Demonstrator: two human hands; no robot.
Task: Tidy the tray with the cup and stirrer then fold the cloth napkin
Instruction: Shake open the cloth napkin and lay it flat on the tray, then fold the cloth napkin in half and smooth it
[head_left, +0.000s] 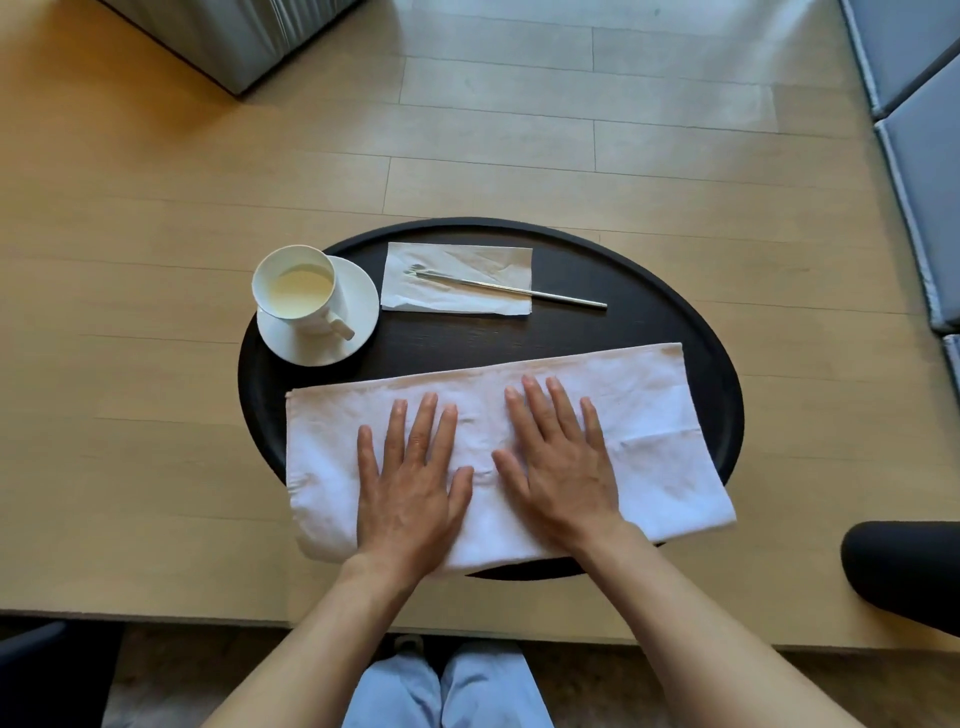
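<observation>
A round black tray (649, 332) lies on a light wooden table. At its back left stands a white cup (296, 286) holding a pale liquid, on a white saucer (358, 306). A metal stirrer (514, 291) lies across a white paper napkin (467, 265) at the back middle. Across the tray's front a white cloth napkin (665, 415) is spread as a long folded band, its near edge overhanging the tray. My left hand (410, 478) and my right hand (556, 467) press flat on its middle, side by side, fingers spread, holding nothing.
The wooden table (156, 260) reaches far left and back. A grey box-like object (228, 36) sits at the back left. Blue-grey cushions (919, 130) run along the right edge. A dark rounded armrest (904, 571) shows at the lower right. My knees are below the table's front edge.
</observation>
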